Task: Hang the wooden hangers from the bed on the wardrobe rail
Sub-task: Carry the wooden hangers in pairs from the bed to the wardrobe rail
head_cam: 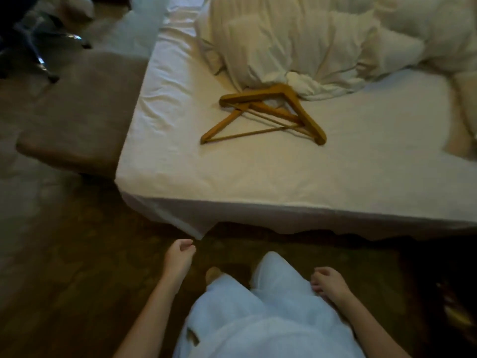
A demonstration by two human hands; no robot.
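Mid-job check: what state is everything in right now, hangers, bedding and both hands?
wooden hangers: piled overlapping, lying flat on the bed, not held.
duvet: crumpled, bunched at the far side.
sheet: wrinkled along the left edge, near corner hanging loose.
left hand: loosely curled, empty.
right hand: loosely curled, empty.

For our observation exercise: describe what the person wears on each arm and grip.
Both forearms are bare; no sleeves show. The left grip and right grip wear no gloves; no watch or bracelet shows. Rings: too blurred to tell.
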